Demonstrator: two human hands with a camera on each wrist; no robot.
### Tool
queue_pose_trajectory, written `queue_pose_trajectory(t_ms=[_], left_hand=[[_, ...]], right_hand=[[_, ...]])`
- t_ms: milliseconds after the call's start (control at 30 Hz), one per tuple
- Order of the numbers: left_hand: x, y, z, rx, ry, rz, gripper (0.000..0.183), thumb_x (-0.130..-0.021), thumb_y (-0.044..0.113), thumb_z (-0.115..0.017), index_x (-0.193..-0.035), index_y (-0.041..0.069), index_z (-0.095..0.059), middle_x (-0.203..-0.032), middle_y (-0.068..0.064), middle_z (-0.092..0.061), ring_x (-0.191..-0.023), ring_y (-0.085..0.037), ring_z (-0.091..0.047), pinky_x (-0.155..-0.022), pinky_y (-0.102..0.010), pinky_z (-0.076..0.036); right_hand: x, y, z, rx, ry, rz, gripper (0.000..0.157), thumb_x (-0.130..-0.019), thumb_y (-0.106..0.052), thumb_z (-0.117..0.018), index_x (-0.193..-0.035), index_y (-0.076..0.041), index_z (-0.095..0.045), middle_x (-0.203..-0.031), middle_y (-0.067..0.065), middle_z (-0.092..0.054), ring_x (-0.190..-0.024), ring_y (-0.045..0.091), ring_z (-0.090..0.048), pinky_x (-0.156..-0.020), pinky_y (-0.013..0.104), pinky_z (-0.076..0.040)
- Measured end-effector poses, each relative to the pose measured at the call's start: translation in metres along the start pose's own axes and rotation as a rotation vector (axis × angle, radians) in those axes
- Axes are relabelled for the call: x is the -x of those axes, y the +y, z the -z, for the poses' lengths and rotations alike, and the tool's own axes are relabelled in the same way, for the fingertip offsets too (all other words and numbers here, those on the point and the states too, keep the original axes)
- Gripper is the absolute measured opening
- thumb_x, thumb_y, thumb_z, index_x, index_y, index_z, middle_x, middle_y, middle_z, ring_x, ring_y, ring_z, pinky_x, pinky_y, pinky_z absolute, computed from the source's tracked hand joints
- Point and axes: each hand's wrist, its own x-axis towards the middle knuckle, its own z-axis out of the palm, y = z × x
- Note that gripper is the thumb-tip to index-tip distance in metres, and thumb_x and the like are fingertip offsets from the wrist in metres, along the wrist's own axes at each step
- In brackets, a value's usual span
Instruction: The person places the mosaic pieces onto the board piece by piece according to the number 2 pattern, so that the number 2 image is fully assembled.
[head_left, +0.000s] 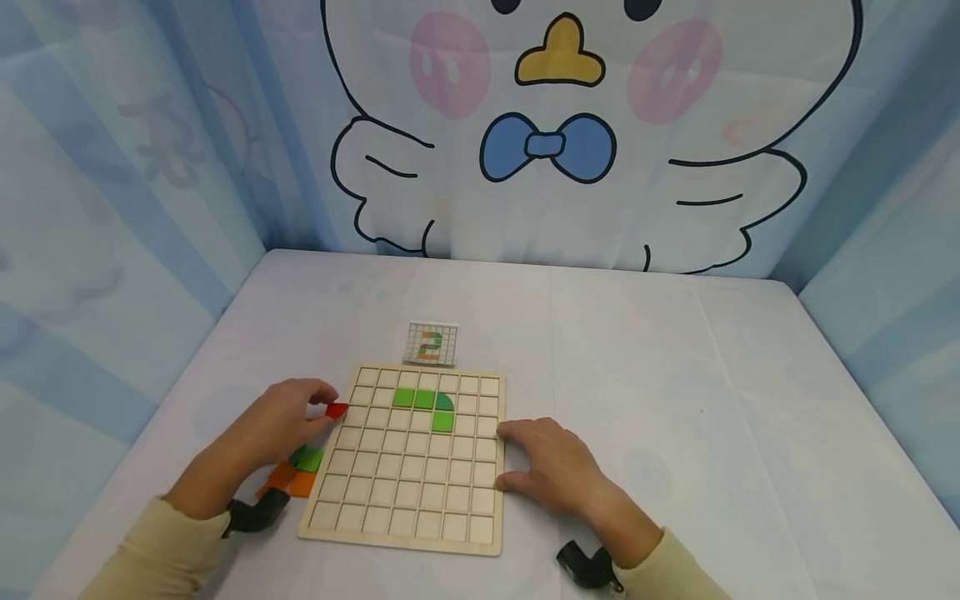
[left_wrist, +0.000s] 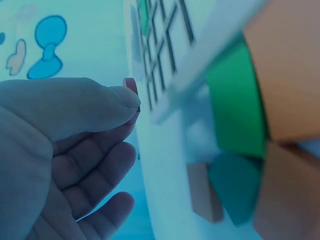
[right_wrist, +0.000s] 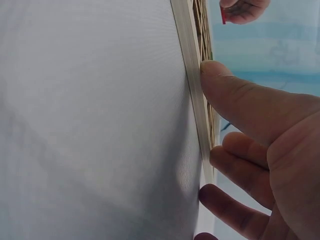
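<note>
Between thumb and fingertips, my left hand [head_left: 273,421] pinches a small red tile [head_left: 337,410] beside the upper left edge of a wooden grid board [head_left: 405,493]. In the left wrist view the tile [left_wrist: 130,84] is mostly covered by the thumb. Several green pieces sit in the board's upper cells: square tiles [head_left: 403,397] and a darker one with a rounded corner [head_left: 445,402]. My right hand [head_left: 558,467] touches the board's right edge with thumb and fingertips, its fingers loosely bent and spread.
Loose orange tiles [head_left: 303,484] and green tiles [head_left: 310,460] lie at the board's left edge, below the left forearm. Behind the board lies a small pattern card [head_left: 431,343] with a gridded figure. A white cloth [head_left: 675,375] covers the table, and patterned curtains [head_left: 112,208] surround it.
</note>
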Motion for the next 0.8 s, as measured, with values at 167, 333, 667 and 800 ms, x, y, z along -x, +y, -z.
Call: queue_pose_trajectory(t_ms=[167,333,667,800], left_hand=[[0.002,0.012,0.001,-0.015,0.01,-0.049,0.028,-0.09,0.009,-0.074,-0.115,-0.001,-0.066,-0.113,-0.016,-0.066,-0.109,-0.038,-0.059,-0.091,-0.053,-0.051],[0.002,0.023,-0.002,-0.046,0.025,-0.092,0.025,-0.089,0.008,-0.075,-0.112,0.001,-0.068,-0.11,-0.013,-0.067,-0.107,-0.036,-0.06,-0.091,-0.052,-0.051],[-0.002,0.043,-0.008,-0.054,-0.01,-0.174,0.02,-0.089,0.007,-0.074,-0.108,0.002,-0.069,-0.107,-0.01,-0.067,-0.107,-0.033,-0.06,-0.087,-0.047,-0.052],[-0.004,0.052,-0.012,-0.051,-0.035,-0.15,0.021,-0.089,0.01,-0.075,-0.109,0.003,-0.069,-0.109,-0.008,-0.067,-0.109,-0.031,-0.059,-0.089,-0.045,-0.052]], right_hand=[[0.0,0.0,0.0,0.0,0.001,0.0,0.055,-0.081,-0.029,-0.084,-0.127,-0.008,-0.064,-0.13,0.006,-0.064,-0.12,0.03,-0.056,-0.097,0.051,-0.046],[0.0,0.0,0.0,0.007,0.005,0.007,0.055,-0.081,-0.029,-0.084,-0.127,-0.008,-0.064,-0.129,0.006,-0.064,-0.12,0.03,-0.056,-0.097,0.051,-0.046],[0.0,0.002,-0.001,0.016,0.015,0.031,0.054,-0.081,-0.029,-0.084,-0.126,-0.008,-0.064,-0.128,0.005,-0.064,-0.119,0.029,-0.057,-0.095,0.05,-0.047],[0.001,0.002,-0.001,0.017,0.017,0.031,0.054,-0.081,-0.029,-0.084,-0.126,-0.008,-0.064,-0.128,0.006,-0.064,-0.119,0.03,-0.057,-0.096,0.05,-0.047]])
